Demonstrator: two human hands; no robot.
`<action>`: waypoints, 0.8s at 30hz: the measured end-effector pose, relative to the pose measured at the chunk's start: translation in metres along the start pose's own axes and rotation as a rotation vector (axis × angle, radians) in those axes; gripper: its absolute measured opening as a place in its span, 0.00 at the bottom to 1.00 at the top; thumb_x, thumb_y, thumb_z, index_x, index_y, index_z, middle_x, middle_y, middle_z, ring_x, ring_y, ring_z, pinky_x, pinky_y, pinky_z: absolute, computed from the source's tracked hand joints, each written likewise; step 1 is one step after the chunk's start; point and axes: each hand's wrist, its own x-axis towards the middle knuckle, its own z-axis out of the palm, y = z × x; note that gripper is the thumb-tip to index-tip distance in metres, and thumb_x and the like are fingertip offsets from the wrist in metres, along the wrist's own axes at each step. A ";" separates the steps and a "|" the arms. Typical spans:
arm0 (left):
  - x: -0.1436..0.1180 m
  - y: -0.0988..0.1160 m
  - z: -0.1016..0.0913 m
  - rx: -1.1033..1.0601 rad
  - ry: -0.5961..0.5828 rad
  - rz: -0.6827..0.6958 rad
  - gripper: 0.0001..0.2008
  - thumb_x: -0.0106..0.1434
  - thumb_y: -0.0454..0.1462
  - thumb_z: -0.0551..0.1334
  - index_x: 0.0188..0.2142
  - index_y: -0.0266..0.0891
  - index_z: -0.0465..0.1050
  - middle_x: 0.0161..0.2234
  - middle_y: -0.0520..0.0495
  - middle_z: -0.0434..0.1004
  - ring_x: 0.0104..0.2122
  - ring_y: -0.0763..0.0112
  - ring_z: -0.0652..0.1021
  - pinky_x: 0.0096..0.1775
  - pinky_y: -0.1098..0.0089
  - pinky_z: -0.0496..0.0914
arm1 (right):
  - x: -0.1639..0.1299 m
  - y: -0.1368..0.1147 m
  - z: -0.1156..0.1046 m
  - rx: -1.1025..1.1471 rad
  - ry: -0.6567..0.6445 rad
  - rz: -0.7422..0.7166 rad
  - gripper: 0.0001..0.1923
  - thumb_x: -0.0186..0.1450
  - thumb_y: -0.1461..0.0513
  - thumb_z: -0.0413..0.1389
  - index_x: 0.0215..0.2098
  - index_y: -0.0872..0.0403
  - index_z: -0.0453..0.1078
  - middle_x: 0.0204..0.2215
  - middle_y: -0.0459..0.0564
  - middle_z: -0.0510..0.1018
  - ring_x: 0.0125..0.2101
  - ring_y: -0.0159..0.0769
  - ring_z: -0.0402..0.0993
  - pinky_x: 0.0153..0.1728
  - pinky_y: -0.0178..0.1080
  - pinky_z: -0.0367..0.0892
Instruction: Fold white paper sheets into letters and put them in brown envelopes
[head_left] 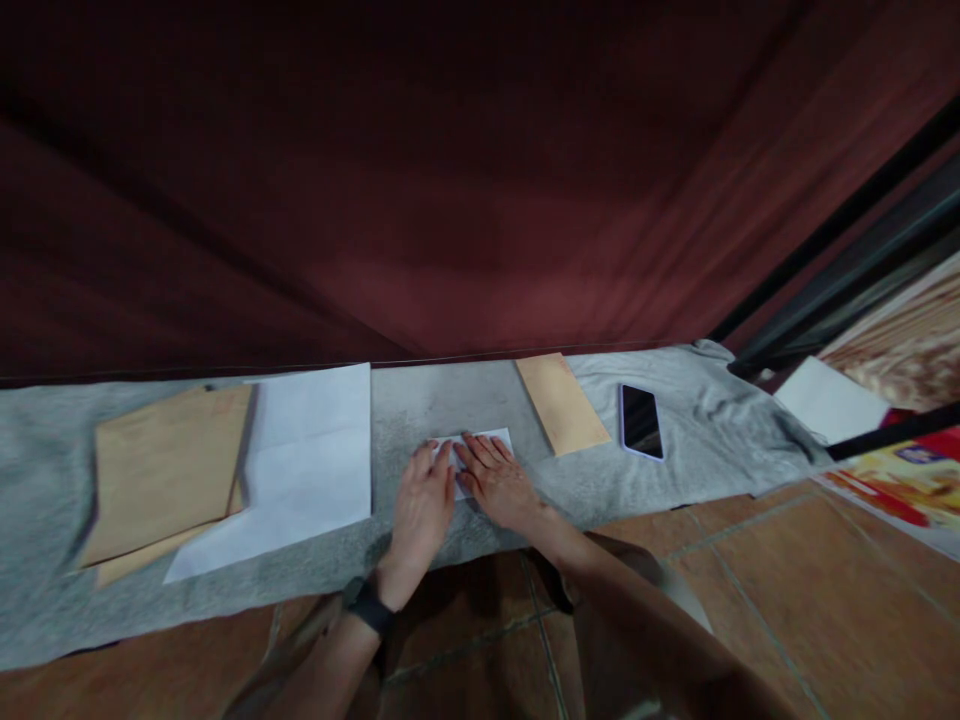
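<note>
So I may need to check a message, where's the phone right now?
In the head view the phone lies face up on the grey cloth, right of both hands, just right of the small tan envelope and untouched.

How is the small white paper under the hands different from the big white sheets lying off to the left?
The small white paper looks folded into a compact strip, while the big white sheets lie spread out. The left hand and right hand press flat on the small white paper; nothing touches the big white sheets, though brown envelopes overlap their left edge. Both are white and lie on the grey cloth.
</note>
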 end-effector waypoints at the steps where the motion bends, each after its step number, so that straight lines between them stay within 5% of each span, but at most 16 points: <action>1: -0.001 0.003 0.007 -0.015 0.013 0.063 0.24 0.73 0.38 0.48 0.64 0.32 0.63 0.62 0.33 0.67 0.63 0.54 0.68 0.62 0.54 0.63 | 0.000 0.001 0.001 -0.008 -0.004 -0.010 0.27 0.74 0.60 0.48 0.71 0.54 0.56 0.70 0.54 0.58 0.69 0.43 0.54 0.68 0.50 0.53; 7: -0.008 0.006 0.035 0.034 -0.023 0.087 0.34 0.73 0.49 0.46 0.70 0.29 0.51 0.70 0.32 0.56 0.70 0.53 0.57 0.67 0.50 0.55 | -0.004 0.003 0.007 -0.040 -0.007 -0.010 0.28 0.75 0.61 0.47 0.72 0.54 0.53 0.70 0.53 0.56 0.70 0.41 0.51 0.69 0.49 0.50; 24: -0.013 -0.012 0.032 0.157 -0.020 -0.021 0.35 0.72 0.48 0.45 0.69 0.24 0.52 0.70 0.30 0.53 0.70 0.52 0.55 0.68 0.51 0.52 | -0.021 0.026 0.003 -0.106 0.053 0.182 0.29 0.76 0.56 0.44 0.72 0.58 0.52 0.70 0.57 0.56 0.69 0.44 0.53 0.69 0.51 0.49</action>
